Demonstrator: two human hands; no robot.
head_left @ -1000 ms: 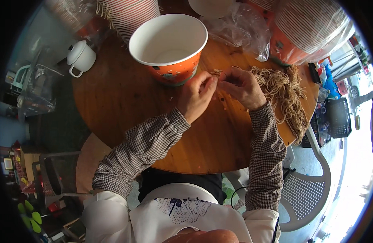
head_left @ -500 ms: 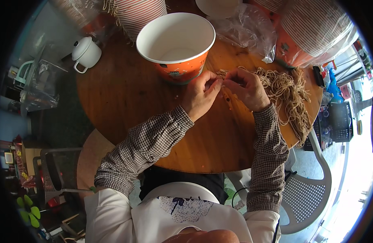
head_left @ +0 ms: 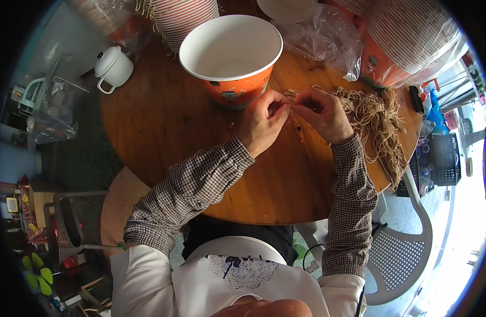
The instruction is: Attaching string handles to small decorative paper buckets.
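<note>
My left hand (head_left: pixel 262 122) and my right hand (head_left: pixel 324 115) meet fingertip to fingertip above the table. Thumb and forefinger of each are pinched together. What they pinch is too small to make out. Beside my right hand, and partly behind it, lies a tangled bundle of beige strings (head_left: pixel 385 127) that reaches the table's right edge. Just beyond my left hand stands a large orange paper bucket (head_left: pixel 235 91) with a white inside, upright and open at the top. No contents show in it.
A stack of paper buckets (head_left: pixel 185 21) with strings hanging on it stands at the far left. More stacked buckets (head_left: pixel 412 39) in clear plastic stand far right. A white lidded enamel mug (head_left: pixel 114 70) is left of the round wooden table (head_left: pixel 163 127). A grey chair (head_left: pixel 398 259) stands near right.
Both hands stay pinched together in nearly the same place, with only slight finger movement. The whole view has shifted a little; the bucket and strings stay put.
</note>
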